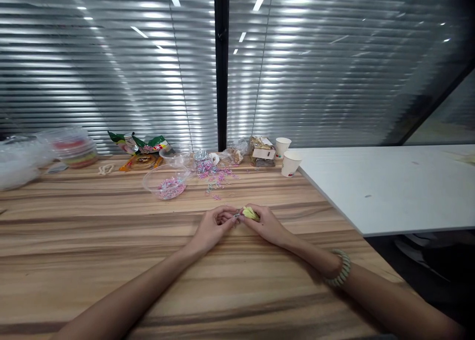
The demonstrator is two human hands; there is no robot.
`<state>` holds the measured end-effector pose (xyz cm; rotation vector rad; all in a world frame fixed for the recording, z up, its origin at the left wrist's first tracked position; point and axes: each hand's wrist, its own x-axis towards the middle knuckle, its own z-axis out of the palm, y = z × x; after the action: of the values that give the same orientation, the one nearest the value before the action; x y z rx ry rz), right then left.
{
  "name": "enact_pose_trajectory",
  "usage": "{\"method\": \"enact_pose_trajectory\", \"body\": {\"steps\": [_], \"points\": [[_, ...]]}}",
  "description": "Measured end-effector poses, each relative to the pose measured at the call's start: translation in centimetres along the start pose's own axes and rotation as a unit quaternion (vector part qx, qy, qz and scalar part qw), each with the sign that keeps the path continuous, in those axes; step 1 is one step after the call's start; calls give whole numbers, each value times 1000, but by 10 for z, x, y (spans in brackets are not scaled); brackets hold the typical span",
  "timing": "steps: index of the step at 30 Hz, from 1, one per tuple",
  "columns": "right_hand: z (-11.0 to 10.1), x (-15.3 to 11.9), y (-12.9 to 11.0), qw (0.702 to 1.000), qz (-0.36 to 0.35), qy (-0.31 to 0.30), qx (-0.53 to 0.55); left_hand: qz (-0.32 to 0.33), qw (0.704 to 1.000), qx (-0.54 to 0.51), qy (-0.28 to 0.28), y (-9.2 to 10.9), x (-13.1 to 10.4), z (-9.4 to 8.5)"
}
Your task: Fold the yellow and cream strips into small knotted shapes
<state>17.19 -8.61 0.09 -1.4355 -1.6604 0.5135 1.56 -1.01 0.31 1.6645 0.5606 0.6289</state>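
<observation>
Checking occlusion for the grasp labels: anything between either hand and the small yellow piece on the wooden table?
Nothing visible. The right hand already holds the yellow piece, and the left hand meets it at the fingertips, pinching a tiny item too small to identify. The clear bowl of pink bits and scattered clips lie farther back, apart from both hands.

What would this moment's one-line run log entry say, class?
left hand: pinching small clip | right hand: holding yellow piece | hands: together on table | behind: bowl, loose clips, cups

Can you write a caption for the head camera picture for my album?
Two hands pinch a small yellow thing over a wooden table.
</observation>
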Motion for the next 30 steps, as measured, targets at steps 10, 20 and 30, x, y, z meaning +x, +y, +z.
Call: {"method": "enact_pose_trajectory", "body": {"steps": [10, 20, 30], "points": [[-2, 0, -2, 1000, 7, 12, -12, 4, 999, 34, -6, 2, 0, -1], [-2, 0, -2, 1000, -15, -3, -1, 32, 994, -67, -84, 14, -4, -3], [1, 0, -2, 1000, -12, -1, 21, -104, 980, -145, -85, 10, -2, -7]]}}
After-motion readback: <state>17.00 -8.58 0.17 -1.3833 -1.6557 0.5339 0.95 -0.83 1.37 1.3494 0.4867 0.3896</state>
